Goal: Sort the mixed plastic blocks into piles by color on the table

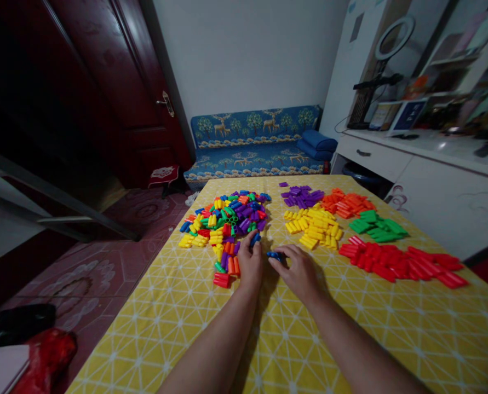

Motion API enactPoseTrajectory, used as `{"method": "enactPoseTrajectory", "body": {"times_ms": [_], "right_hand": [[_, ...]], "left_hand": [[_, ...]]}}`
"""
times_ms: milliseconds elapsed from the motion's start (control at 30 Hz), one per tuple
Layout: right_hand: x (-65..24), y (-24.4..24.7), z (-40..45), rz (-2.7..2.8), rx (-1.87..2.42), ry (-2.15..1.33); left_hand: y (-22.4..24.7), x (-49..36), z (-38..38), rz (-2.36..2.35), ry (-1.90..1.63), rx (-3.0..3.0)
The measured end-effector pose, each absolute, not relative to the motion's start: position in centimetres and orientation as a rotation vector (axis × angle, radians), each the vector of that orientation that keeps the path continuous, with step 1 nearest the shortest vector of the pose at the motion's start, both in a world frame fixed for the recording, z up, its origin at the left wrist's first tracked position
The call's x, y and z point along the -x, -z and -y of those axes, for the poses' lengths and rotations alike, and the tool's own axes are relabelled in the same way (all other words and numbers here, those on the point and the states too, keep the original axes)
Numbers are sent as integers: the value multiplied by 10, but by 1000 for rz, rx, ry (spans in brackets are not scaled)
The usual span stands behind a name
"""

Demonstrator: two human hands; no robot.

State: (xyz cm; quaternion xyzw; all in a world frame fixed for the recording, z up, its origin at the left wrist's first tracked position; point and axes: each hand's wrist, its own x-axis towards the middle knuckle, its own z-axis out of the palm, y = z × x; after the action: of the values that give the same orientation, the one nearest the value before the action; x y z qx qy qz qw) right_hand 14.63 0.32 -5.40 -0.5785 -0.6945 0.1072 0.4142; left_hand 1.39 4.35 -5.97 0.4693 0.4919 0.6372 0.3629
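Observation:
My left hand point(250, 261) is closed on a small blue plastic piece point(255, 238) at the right edge of a mixed-colour pile point(227, 216). My right hand point(296, 269) pinches another blue plastic piece point(274, 255) just to the right, a short gap from my left hand. Both pieces look like short tube-shaped toy blocks; their far details are too small to make out. Single-colour heaps lie on the right: purple blocks point(301, 197), yellow blocks point(315, 225), orange blocks point(348, 203), green blocks point(378, 227) and red blocks point(400, 261).
Everything lies on a table with a yellow patterned cloth point(178, 339). Beyond it stands a blue sofa point(252, 156). A white dresser point(441, 191) with a ring light point(395, 37) is on the right, a dark red door point(116, 82) on the left.

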Motion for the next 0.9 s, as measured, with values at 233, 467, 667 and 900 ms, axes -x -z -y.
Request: {"method": "enactPoseTrajectory", "body": {"times_ms": [233,467,667,900], "right_hand": [[-145,53,-3,1732,1466,-302],[-145,70,-13,1420,1361,-547],[-149,66,-13,1284,1338,-596],[-151,70,-17,1205,1291,-634]], "left_hand": [[59,-12,-43,-1307,-1650,-1349],[53,-12,-38,-1280,-1603,-1322],[56,-15,-39,-1234,-1491,-1392],[51,-21,-33,-1195,-1355,-1520]]}}
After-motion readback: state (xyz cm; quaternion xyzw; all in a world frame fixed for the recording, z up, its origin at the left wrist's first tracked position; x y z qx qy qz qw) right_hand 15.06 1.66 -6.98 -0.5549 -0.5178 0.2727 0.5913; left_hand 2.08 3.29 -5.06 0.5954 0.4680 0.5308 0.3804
